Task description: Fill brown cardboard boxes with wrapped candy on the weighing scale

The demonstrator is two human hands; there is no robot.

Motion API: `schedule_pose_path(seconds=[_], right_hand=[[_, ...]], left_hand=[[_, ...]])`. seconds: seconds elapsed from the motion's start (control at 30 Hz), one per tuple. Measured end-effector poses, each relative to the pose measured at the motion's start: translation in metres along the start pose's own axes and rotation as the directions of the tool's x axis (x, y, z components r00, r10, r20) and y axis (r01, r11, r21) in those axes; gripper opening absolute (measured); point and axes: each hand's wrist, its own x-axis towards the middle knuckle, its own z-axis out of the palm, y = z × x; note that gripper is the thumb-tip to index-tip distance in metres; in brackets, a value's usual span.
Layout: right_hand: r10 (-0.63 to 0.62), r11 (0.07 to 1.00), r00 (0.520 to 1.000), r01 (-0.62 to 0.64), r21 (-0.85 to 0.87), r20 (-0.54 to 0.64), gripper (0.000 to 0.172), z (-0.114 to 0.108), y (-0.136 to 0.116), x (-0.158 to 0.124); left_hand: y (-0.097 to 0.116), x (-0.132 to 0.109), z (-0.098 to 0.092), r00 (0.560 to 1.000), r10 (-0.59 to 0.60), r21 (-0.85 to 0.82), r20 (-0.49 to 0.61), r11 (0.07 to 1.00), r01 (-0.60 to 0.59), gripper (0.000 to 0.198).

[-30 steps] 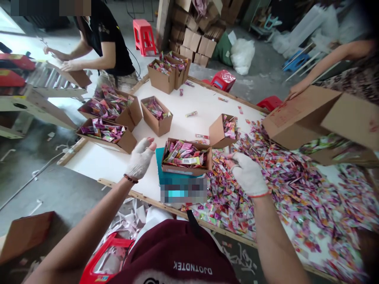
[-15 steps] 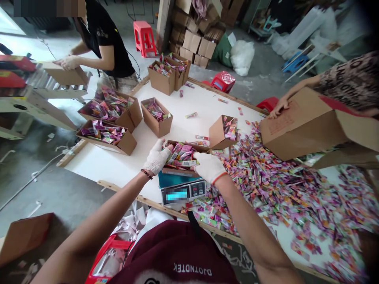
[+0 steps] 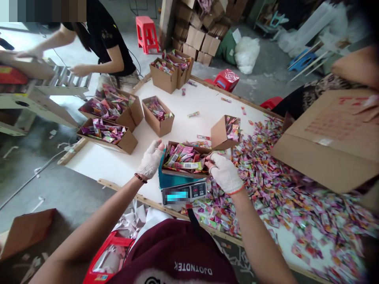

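Note:
A cardboard box (image 3: 186,172) full of colourful wrapped sticks sits on the teal plate of a digital scale (image 3: 184,192). At its left end, my left hand (image 3: 150,159), in a white glove with bare fingertips, is open with nothing in it. My right hand (image 3: 225,171), gloved the same way, is at the box's right end, its fingers curled at the edge; what they hold, if anything, is hidden. Just behind stands a smaller box of sticks (image 3: 220,132). A large pile of loose sticks (image 3: 275,177) spreads to the right.
Filled boxes stand at left (image 3: 118,144), centre left (image 3: 158,118) and the far edge (image 3: 164,79). One person works by a roller conveyor (image 3: 71,77); another person tilts a big carton (image 3: 322,138) at right. Red stools (image 3: 147,35) stand on the floor.
My right hand has moved right, from the box's contents to its right end. My left hand has shifted slightly left. The big carton has swung right, and the person at left reaches across the conveyor.

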Motion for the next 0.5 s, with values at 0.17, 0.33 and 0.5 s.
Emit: schedule_pose_path(seconds=[0.17,0.33,0.5], right_hand=[[-0.019,1.000,1.000,0.019,-0.022,0.000,0.017,0.0075,-0.0031,0.0038],[-0.018,0.999,0.999,0.017,-0.050,-0.027,0.017,0.0090,-0.0050,0.0070],[-0.020,0.998,1.000,0.019,-0.054,-0.018,0.017,0.0085,-0.0083,0.0067]], left_hand=[[0.0081,0.0005,0.0037,1.000,-0.017,0.011,0.021,1.000,0.017,0.061],[0.0072,0.0025,0.0032,1.000,-0.012,0.018,0.018,1.000,0.012,0.062],[0.0101,0.0019,0.0034,1.000,-0.014,0.023,0.017,1.000,0.014,0.062]])
